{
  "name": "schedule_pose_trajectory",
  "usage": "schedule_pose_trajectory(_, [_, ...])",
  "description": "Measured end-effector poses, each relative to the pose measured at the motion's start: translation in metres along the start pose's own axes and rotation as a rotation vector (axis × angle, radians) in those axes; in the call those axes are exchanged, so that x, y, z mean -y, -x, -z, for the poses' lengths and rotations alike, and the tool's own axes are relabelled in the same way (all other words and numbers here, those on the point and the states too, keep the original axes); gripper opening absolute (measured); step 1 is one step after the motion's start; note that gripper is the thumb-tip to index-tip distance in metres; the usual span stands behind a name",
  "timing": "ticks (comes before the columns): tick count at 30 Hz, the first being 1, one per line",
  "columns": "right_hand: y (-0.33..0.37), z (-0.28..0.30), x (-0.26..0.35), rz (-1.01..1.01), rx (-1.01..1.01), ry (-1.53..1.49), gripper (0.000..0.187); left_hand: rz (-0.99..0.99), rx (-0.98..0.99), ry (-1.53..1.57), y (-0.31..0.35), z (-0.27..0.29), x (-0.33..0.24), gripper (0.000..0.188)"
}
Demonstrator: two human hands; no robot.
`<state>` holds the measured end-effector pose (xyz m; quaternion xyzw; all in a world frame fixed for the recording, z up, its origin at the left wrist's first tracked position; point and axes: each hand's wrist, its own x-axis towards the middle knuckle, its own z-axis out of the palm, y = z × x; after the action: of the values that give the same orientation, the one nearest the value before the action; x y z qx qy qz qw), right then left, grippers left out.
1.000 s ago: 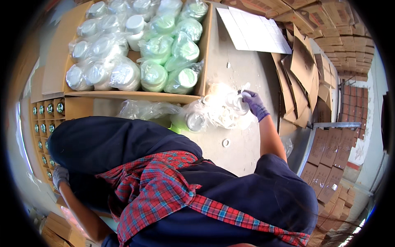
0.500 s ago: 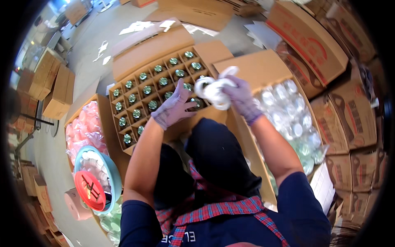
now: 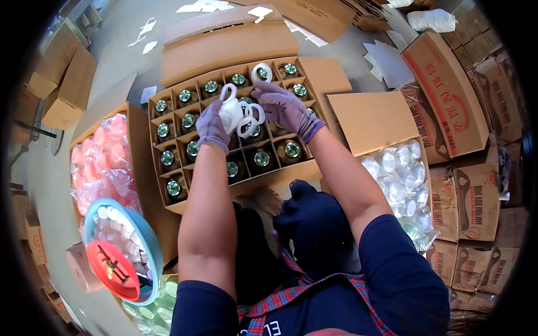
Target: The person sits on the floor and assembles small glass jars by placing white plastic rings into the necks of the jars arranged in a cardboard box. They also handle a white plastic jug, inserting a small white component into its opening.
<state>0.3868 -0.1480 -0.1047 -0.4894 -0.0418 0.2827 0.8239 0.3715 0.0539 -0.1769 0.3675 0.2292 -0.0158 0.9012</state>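
My left hand (image 3: pixel 213 124), in a pale purple glove, is closed round a bunch of white plastic rings (image 3: pixel 231 119). Some of the rings dangle from it toward my other hand. My right hand (image 3: pixel 284 107), gloved alike, has its fingertips on a single white ring (image 3: pixel 261 73) that sits around or just over a bottle top in the back row. Both hands are above a cardboard box (image 3: pixel 252 185) split by dividers. Its compartments hold several bottles with shiny greenish tops, one of them a front-row bottle (image 3: pixel 261 158).
On the left stands a box of pink wrapped pieces (image 3: pixel 106 157), with a blue basin (image 3: pixel 154 241) of white caps and a red bowl (image 3: pixel 115 271) before it. To the right is a box of clear wrapped pieces (image 3: pixel 398 173). Stacked cartons (image 3: pixel 476 201) line the far right.
The bunch of rings has passed from my right hand to my left. My right hand now reaches one ring to a back-row bottle. The view has shifted slightly.
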Motion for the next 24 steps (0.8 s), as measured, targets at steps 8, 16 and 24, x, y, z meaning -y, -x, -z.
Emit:
schedule_pose_trajectory(8, [0.035,0.066,-0.007,-0.082,-0.356,0.399,0.03,0.144,-0.241,-0.233,-0.03,0.026,0.023,0.059])
schedule_pose_trajectory(16, [0.417,0.182,-0.017,0.037,-1.025,0.675,0.032,0.064,0.158,-0.785,-0.019,0.033,0.006,0.062])
schedule_pose_trajectory(24, [0.945,0.078,-0.249,-1.004,-2.056,0.971,0.033,-0.083,0.425,-1.832,-0.008,0.016,0.003,0.047])
